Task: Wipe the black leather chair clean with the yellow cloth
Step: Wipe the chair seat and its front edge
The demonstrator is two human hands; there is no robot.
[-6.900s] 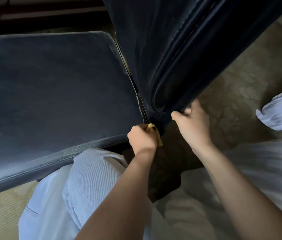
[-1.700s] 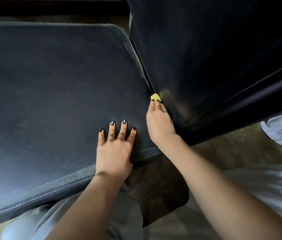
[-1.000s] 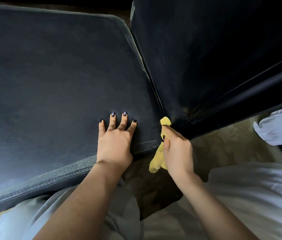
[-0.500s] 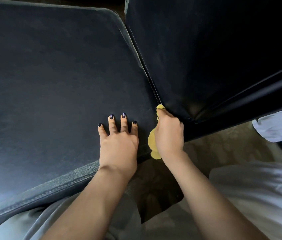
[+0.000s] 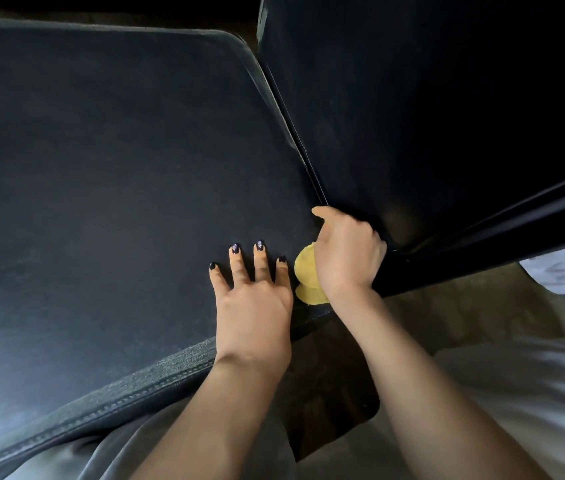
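At the near right corner of the black leather chair (image 5: 118, 168), the right hand (image 5: 346, 251) grips the bunched yellow cloth (image 5: 307, 275) where seat meets back, the left hand (image 5: 253, 299) flat alongside; wiping seems underway, much leather probably remaining.

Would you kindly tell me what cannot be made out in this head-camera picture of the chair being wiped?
The yellow cloth: head view, mostly covered by the right hand; its full shape is hidden.
The black leather chair: head view, cut off by the left, top and right edges.
The left hand: head view, thumb hidden, seemingly under the palm.
Dirt on the chair: head view, too dark to judge.
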